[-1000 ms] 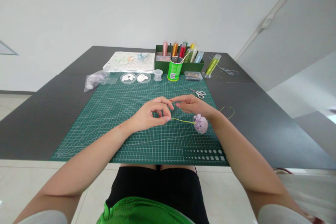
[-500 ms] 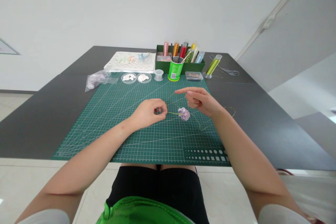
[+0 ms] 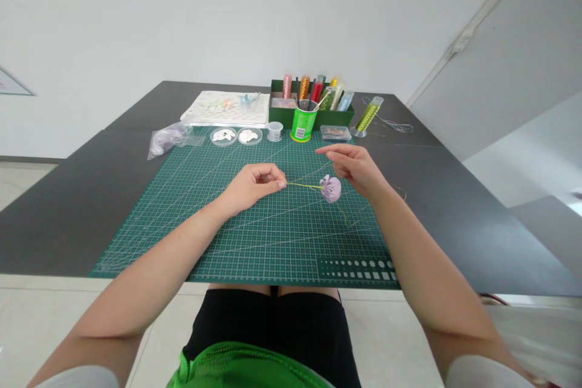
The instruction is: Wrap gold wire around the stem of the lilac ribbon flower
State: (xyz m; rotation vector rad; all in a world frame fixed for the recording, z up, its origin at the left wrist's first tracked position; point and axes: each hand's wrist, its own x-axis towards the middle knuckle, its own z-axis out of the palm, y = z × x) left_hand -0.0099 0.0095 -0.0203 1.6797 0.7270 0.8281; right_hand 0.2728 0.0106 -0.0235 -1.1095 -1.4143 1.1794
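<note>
My left hand [image 3: 254,187] pinches the thin green stem of a lilac artificial flower [image 3: 331,188] between thumb and fingertips. The stem lies nearly level, its flower head pointing right. Just above and right of the bloom is my right hand [image 3: 357,168], index finger stretched out to the left and the other fingers curled in. A fine yellow-green thread [image 3: 344,215] trails below the flower over the green cutting mat [image 3: 254,242]. Part of the thread's path at my right hand is too fine to follow.
A green can [image 3: 302,123] of tools stands before a green box [image 3: 282,116] with several thread spools. A yellow-green spool [image 3: 369,114] stands at right. Two dishes [image 3: 223,136] of white pieces, a small tub [image 3: 274,131], a clear case [image 3: 336,133] and a plastic bag [image 3: 168,138] line the back.
The flower has moved right and slightly up, its head turning more side-on. My left hand has shifted a little left and up, while my right hand has moved slightly right.
</note>
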